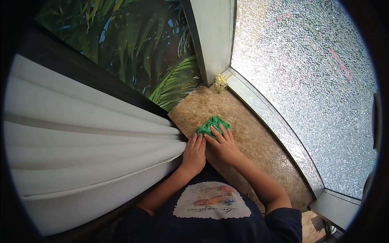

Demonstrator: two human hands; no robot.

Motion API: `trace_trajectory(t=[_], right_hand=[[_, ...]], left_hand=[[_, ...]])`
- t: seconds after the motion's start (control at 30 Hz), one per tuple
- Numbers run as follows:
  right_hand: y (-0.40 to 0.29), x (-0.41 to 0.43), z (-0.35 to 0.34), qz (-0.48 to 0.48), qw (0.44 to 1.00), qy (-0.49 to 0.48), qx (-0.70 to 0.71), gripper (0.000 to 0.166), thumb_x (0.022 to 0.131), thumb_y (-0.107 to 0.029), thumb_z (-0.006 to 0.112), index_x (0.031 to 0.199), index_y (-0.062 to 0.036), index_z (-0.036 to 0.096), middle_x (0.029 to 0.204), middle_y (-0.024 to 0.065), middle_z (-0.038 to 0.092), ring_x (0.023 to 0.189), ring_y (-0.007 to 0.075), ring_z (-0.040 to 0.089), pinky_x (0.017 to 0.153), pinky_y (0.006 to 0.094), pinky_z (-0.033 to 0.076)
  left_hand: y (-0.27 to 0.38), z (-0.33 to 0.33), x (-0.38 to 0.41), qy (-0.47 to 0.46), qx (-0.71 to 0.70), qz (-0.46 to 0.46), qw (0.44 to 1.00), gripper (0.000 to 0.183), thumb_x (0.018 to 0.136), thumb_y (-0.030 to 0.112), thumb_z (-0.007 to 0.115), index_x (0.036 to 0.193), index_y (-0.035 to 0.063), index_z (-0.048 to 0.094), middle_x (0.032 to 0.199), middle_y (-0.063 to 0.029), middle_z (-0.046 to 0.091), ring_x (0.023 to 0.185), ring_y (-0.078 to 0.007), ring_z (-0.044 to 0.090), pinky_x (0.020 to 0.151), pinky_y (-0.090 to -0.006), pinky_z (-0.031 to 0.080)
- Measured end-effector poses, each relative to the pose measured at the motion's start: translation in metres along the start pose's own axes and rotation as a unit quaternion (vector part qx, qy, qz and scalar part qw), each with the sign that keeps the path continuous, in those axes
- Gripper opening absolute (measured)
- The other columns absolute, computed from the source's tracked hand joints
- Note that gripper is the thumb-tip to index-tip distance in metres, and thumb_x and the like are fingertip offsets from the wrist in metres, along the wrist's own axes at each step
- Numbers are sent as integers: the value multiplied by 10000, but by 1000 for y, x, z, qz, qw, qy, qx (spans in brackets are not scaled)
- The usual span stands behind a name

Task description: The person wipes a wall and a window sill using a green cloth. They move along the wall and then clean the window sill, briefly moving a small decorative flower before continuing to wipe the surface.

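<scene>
A crumpled green cloth [213, 124] lies on a brown marble-look windowsill [258, 145]. My right hand [224, 144] rests palm down on the cloth's near right part, fingers spread and pressing it to the surface. Beside it, my left hand [195, 155] lies by the sill's left edge, next to the curtain. Its fingertips reach the cloth's lower left edge, and I see nothing held in that hand.
White curtain folds [91, 136] hang at the left, under a picture of palm leaves [136, 54] in a dark frame. A small glass vessel with a yellow flower [221, 83] stands in the sill's far corner. Textured glass [297, 76] in a pale window frame [273, 127] curves along the right.
</scene>
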State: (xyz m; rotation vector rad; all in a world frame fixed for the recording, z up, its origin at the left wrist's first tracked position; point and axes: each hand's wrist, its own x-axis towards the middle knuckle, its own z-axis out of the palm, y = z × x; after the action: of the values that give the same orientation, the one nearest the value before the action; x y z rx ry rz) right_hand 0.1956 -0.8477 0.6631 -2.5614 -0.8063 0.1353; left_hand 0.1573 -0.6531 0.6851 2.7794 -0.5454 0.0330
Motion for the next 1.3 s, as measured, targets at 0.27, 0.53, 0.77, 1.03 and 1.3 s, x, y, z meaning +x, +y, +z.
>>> trace_trajectory(t=[0.27,0.53,0.77,1.03,1.3], right_hand=[[-19,110,25,-32,998,41,47,492,952,-261,589,1444,-254,582,1616,88,399,1529,413,254,1235,631,135],[0,163,26,11,997,68,39,461,974,-243,548,1433,-248,593,1605,87,412,1526,375,279,1249,588,155],[31,181,16,75,991,112,-8,437,992,-233,511,1421,-217,594,1581,115,437,1490,409,324,1214,600,220],[17,124,37,45,979,193,-38,426,942,-183,556,1362,-186,622,1483,148,523,1376,424,453,1138,562,354],[-47,134,-72,-17,938,339,75,472,831,1,631,1284,-122,684,1377,146,591,1267,377,545,1076,495,428]], left_hand=[[-66,0,26,7,63,-100,993,490,998,71,462,1433,-154,440,1507,-337,420,1445,-500,342,1220,-507,285],[-106,-16,75,-1,8,-67,998,509,966,29,482,1456,-108,454,1526,-300,428,1437,-477,370,1203,-492,326],[-101,8,135,9,16,-66,998,491,952,20,505,1430,-93,503,1523,-276,453,1439,-440,389,1187,-459,367],[-79,7,95,3,-37,-51,998,445,967,57,524,1391,-77,544,1461,-261,505,1385,-441,436,1157,-471,392],[-34,-118,101,146,-123,-17,981,433,946,65,614,1345,-95,564,1336,-243,571,1258,-393,545,1066,-472,452]])
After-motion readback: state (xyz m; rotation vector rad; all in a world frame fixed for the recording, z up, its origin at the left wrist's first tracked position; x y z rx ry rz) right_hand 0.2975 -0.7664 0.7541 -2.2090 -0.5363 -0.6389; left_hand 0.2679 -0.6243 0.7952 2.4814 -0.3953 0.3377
